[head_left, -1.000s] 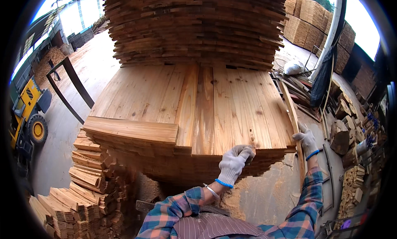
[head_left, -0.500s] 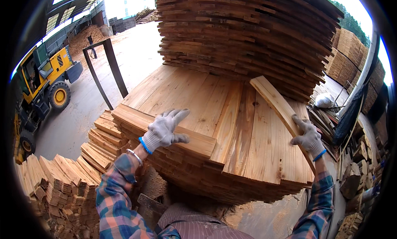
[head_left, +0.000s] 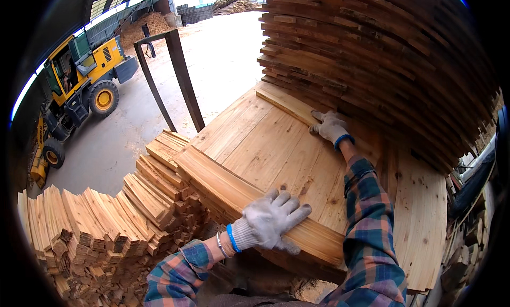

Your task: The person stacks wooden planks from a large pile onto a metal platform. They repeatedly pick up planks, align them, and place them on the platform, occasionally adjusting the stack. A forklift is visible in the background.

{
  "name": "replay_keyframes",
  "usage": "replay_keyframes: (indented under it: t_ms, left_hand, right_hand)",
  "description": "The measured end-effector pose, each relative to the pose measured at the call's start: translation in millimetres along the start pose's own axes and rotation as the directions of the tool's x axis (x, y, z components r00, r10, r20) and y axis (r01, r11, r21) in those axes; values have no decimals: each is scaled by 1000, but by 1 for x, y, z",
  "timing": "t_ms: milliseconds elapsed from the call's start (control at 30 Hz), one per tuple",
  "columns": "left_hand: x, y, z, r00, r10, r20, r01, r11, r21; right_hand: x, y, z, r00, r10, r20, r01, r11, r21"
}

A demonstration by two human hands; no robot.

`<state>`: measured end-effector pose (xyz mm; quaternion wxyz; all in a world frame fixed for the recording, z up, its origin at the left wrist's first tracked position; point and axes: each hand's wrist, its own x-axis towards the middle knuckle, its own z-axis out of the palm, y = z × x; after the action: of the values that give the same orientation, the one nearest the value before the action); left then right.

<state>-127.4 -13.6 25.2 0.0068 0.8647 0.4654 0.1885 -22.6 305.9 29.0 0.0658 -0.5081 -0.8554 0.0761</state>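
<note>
My left hand (head_left: 273, 219), in a grey-white knit glove with a blue cuff, rests with fingers spread on a wooden board (head_left: 226, 178) along the near edge of a low stack. Across the stack's far side lies a narrow wooden board (head_left: 287, 106), close to the foot of a tall stack. My right hand (head_left: 330, 127), gloved alike, grips this board near its right end, which is hidden by the glove. Between my hands, a layer of pale planks (head_left: 271, 142) lies side by side, covered partly by my right forearm.
The tall stack of dark-edged boards (head_left: 361, 52) rises behind. Shorter cut boards (head_left: 95, 216) are piled at the left. Beyond them stand a dark metal frame (head_left: 183, 83) and a yellow wheel loader (head_left: 79, 83). Wood scraps (head_left: 473, 254) lie at the right.
My right hand has carried the narrow board from the right side to the stack's far edge. My left hand has slid rightward along the near board. The view has turned left.
</note>
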Motion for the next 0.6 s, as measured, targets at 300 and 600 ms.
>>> replay_keyframes:
  t_ms: [300,600]
  left_hand:
    - [-1,-11,7,999,29,44,-28,999,-22]
    - [-5,-16,7,980,-26,196,49,992,-113]
  right_hand:
    - [45,-33,7,1000,3,5,-3,993,-121]
    - [-106,-28,-20,957,-150,248,200,961,-189]
